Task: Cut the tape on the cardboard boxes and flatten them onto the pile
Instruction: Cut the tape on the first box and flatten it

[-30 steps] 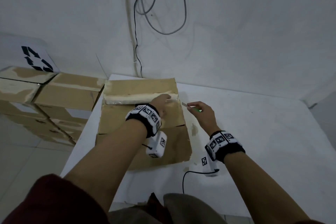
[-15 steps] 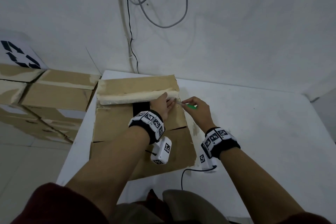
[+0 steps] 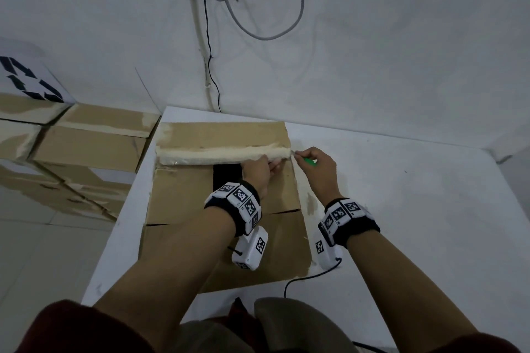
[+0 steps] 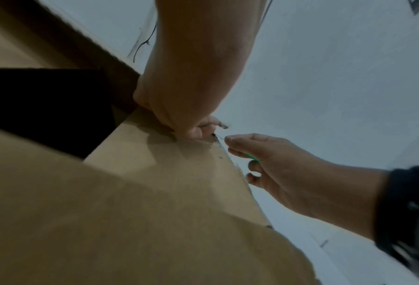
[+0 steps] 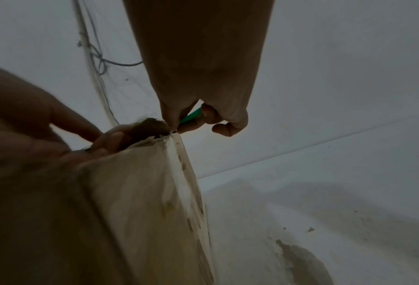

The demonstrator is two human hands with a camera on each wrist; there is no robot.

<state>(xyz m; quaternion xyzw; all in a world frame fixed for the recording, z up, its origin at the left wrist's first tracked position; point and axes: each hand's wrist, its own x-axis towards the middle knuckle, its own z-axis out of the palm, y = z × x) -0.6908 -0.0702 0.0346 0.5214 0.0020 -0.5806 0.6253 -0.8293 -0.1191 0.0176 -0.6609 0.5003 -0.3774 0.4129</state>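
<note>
Cutting is best begun at the right end of the tape (image 3: 223,154), where the box (image 3: 183,195) sits on the desk (image 3: 401,195). The flap is pinched by the left hand (image 3: 258,170); the knife (image 3: 309,162) is clamped in the right hand (image 3: 318,169) and should be drawn away from those fingers.

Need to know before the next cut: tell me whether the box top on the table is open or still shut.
Partly open: a dark gap shows between the cardboard box flaps beside the left hand; the taped flap lies across the far side.

A box (image 3: 223,195) sits on the bench (image 3: 401,209) toward nine o'clock. More boxes (image 3: 86,149) are stacked beyond the bench's nine o'clock edge.
</note>
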